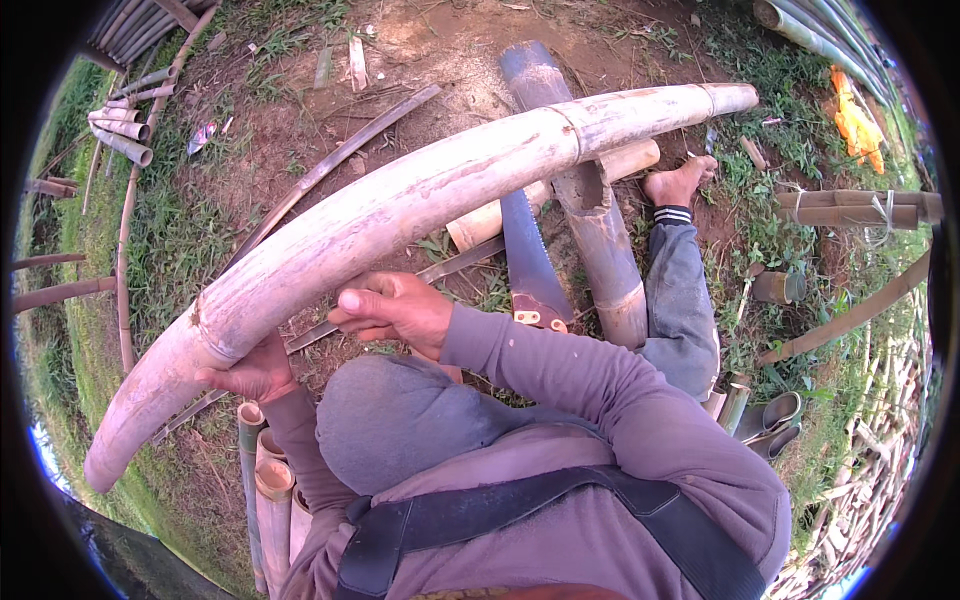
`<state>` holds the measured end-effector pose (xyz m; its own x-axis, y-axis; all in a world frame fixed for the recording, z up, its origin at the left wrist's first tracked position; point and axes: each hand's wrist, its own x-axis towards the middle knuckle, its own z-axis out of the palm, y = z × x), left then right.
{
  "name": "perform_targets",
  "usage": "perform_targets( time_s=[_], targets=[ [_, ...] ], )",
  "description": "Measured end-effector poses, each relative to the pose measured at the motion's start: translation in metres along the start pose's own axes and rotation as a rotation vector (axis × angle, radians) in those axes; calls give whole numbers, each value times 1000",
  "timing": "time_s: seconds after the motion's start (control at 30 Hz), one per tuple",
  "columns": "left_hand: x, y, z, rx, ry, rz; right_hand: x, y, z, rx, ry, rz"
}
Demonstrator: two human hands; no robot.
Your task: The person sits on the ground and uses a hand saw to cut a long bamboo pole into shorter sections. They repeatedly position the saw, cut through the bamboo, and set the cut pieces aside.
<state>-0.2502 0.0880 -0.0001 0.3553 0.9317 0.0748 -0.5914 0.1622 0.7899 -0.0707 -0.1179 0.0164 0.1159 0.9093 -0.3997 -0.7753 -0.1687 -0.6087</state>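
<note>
**Let's Count What We See**

We see two hands: one left hand [258, 368] and one right hand [405, 310]. We count one bare foot [678, 184]. We see one long pale pole [380, 210], one fat dark pole [618, 270] and one saw [533, 255]. We find two flat strips [345, 150] on the ground [265, 130], two boots [780, 410] and one orange cloth [856, 125]. We spot at least three standing tubes [274, 478]. The sticks [865, 490] in the big heap are too many for us to count.
</note>
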Motion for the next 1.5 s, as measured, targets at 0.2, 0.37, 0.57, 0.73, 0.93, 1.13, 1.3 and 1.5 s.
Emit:
perform_targets(
  time_s=[0.2, 0.37, 0.57, 0.73, 0.93, 1.13, 1.3, 1.5],
  targets=[
    [29, 10, -67, -41, 307, 0, -93, -21, -179, -691, 937, -626],
    [49, -47, -103, -157, 539, -179, -135, -118, -240, -2036, 1088, -793],
    [40, -101, -145, -219, 696, -365, -104, -170, -247, -2367, 847, -341],
    [34, -101, -111, -144, 701, -443, -80, -207, -271, -2465, 746, -427],
    [26, -147, -69, -201, 567, -446, -50, -230, -272, -2473, 443, -390],
    [26, -106, -128, -122, 666, -360, -44, -200, -213, -2539, 222, -492],
    [73, -44, -190, -70, 804, -152, 3, -158, -131, -2434, 181, -635],
    [110, -23, -190, 954, 1089, 280, 51, -91, -122, -2319, 351, -574]
  ],
)
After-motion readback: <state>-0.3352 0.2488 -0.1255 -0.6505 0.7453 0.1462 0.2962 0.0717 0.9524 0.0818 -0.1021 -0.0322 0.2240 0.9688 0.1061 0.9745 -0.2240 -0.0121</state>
